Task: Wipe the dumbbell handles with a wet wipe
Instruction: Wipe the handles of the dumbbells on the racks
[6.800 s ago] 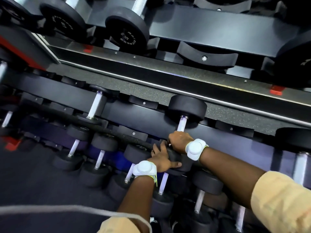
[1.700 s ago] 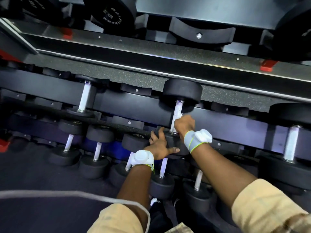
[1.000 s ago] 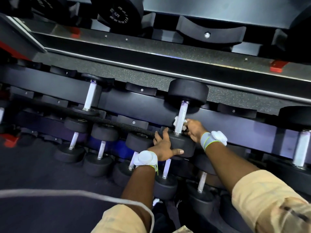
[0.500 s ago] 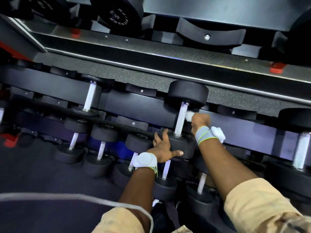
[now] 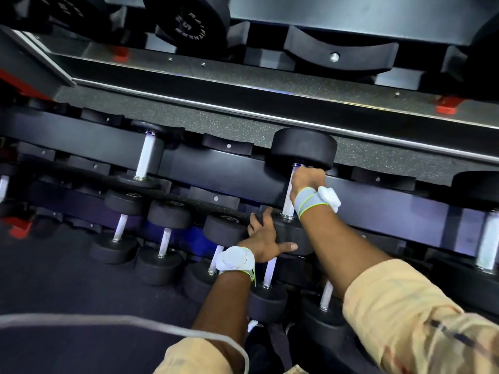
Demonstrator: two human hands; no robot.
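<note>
Plenty of traffic around this rack [image 5: 216, 168]. A row of smaller dumbbells [image 5: 167, 238] is sitting on the lower tier right under the arms. A lone neighbour [image 5: 145, 155] is resting on the middle tier off to the left, and an empty black saddle [image 5: 228, 144] is sitting between it and the working dumbbell [image 5: 303, 148]. Another thick handle [image 5: 488, 238] is showing at the far right edge. Up top, a lettered weight head [image 5: 189, 20] and a curved cradle [image 5: 340, 52] are crowding the upper tier.

Now the action. The working dumbbell is lying across the middle tier, one head far, one near. The right hand [image 5: 307, 180] is curling its fingers round the top of the dumbbell handle [image 5: 287, 201], tight up against the far head. The wet wipe I cannot make out under that grip. The left hand [image 5: 266, 238] is lying flat on the near head [image 5: 291, 230], fingers straight and spread, thumb out to the side.

Below the right fist, the dumbbell handle is showing bare down to the near head, with the right wrist crossing just beside it. Open rail is running on both sides of this dumbbell.
</note>
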